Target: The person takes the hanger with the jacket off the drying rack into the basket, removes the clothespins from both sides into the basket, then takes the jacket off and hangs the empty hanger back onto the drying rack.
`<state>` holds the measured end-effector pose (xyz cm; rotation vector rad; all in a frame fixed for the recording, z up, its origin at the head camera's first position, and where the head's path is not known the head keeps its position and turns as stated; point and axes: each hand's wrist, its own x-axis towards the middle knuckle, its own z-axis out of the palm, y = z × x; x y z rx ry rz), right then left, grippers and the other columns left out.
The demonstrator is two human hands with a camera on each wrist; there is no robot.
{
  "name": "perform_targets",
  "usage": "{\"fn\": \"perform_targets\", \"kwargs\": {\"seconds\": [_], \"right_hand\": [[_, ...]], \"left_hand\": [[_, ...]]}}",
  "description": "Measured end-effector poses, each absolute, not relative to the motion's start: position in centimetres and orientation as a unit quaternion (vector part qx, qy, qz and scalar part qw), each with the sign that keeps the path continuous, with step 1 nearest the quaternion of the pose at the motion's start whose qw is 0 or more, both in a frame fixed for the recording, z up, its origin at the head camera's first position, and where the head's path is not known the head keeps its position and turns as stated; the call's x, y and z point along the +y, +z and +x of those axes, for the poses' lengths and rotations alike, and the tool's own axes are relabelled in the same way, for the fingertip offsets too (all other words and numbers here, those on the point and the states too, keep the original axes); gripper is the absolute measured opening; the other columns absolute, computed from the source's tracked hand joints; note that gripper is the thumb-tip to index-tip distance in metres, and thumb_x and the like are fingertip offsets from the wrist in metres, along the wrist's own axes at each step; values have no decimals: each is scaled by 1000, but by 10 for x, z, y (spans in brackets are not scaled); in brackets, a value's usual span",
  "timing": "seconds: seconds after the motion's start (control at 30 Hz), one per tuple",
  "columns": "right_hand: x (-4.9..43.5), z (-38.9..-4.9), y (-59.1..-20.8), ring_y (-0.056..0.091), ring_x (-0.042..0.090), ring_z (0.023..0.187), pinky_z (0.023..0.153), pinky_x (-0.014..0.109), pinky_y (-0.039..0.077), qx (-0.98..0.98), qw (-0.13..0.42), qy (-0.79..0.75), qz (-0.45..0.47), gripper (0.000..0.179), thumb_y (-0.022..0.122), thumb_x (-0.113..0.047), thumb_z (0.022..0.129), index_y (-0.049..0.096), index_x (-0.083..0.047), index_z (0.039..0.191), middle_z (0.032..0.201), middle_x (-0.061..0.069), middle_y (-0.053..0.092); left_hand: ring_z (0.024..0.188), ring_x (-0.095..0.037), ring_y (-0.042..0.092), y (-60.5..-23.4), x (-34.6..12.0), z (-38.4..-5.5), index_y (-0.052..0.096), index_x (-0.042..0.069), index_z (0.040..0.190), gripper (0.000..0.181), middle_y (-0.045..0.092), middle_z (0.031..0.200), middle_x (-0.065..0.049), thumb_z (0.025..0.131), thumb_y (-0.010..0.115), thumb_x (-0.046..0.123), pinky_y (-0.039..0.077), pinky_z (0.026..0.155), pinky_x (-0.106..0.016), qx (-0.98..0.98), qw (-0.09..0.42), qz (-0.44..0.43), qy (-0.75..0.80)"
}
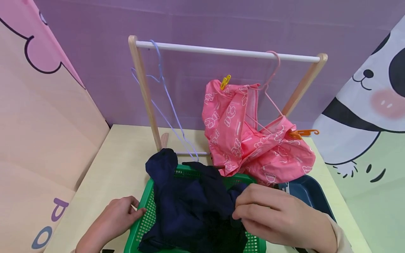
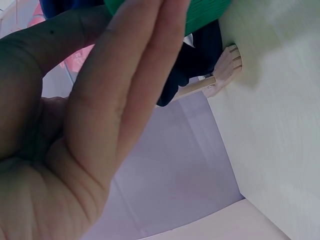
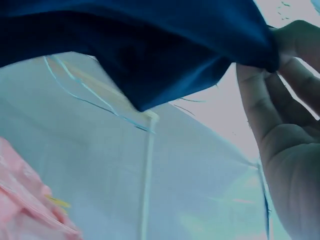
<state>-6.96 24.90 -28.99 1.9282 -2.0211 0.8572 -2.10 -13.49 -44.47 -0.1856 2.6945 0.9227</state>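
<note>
A dark navy garment (image 1: 196, 207) lies bunched in and over a green basket (image 1: 143, 211), one part draping over the basket's far left corner. My right hand (image 1: 278, 214) pinches an edge of this cloth between thumb and fingers at the basket's right side. In the right wrist view the navy cloth (image 3: 165, 55) hangs from those fingertips. At the basket's left rim, my left hand (image 1: 115, 218) holds the edge with thumb and fingers. The left wrist view shows that hand (image 2: 95, 115) close up, with only a piece of the green basket (image 2: 207, 15) visible. The garment's exact kind cannot be made out.
Behind the basket stands a rack with a white rod (image 1: 218, 51) and wooden legs. From it hang a bare lilac hanger (image 1: 171, 98) and a pink zipped garment (image 1: 234, 130) on a pink hanger (image 1: 273, 70), with yellow (image 1: 225, 82) and orange (image 1: 302, 133) clips. A dark blue tray (image 1: 311, 193) sits right.
</note>
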Motion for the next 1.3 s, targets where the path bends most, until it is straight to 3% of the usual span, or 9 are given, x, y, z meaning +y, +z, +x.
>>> {"fn": "perform_targets", "kwargs": {"seconds": [0.2,0.33,0.47,0.63,0.8,0.9,1.13,1.3], "right_hand": [[265,-62,-284,63,23,95,82,27,56,-627,145,384,663,32,82,-10,82,70,4,108,108,15,65],[258,-68,-284,61,21,95,81,24,55,-640,147,359,664,24,76,-14,90,70,2,107,106,13,64],[240,-84,-303,58,13,98,84,18,53,-691,93,293,654,18,64,-21,99,69,-8,110,108,2,61],[210,-104,-356,57,7,95,88,12,48,-746,-5,182,641,19,74,-11,92,69,-13,110,105,-4,61],[180,-115,-411,57,4,80,71,9,45,-770,-90,17,631,8,68,-9,95,70,-16,98,89,-7,60],[171,-115,-433,57,2,73,63,10,44,-762,-141,-37,631,11,66,-7,95,70,-17,92,82,-8,58],[168,-119,-433,53,-2,67,58,10,40,-750,-235,-29,617,19,64,-3,95,69,-19,85,74,-11,56],[167,-132,-409,57,1,75,66,10,45,-762,-225,8,607,14,63,-5,96,73,-14,96,84,-8,62]], "left_hand": [[60,-14,53,-444,-135,-21,66,5,85,13,62,66,4,89,73,16,45,56,-32,935,142,-65,319],[62,-14,53,-444,-135,-21,66,5,86,14,62,67,4,89,73,17,45,57,-32,936,142,-63,315],[62,-14,53,-443,-134,-22,66,3,88,18,61,67,4,90,73,19,45,57,-32,935,151,-66,314],[62,-15,53,-444,-134,-23,66,2,89,19,60,67,3,91,73,19,45,57,-32,934,157,-67,313],[60,-15,51,-443,-134,-23,66,3,88,18,59,65,3,90,73,19,44,57,-32,936,153,-61,312],[58,-15,51,-443,-134,-22,66,4,87,17,59,65,3,90,73,19,44,56,-32,935,152,-58,314],[57,-15,52,-444,-134,-24,65,4,86,17,59,65,2,90,74,19,45,55,-32,932,158,-60,320],[60,-15,53,-444,-134,-25,66,3,87,16,62,67,2,89,74,17,45,55,-32,933,158,-59,317]]}}
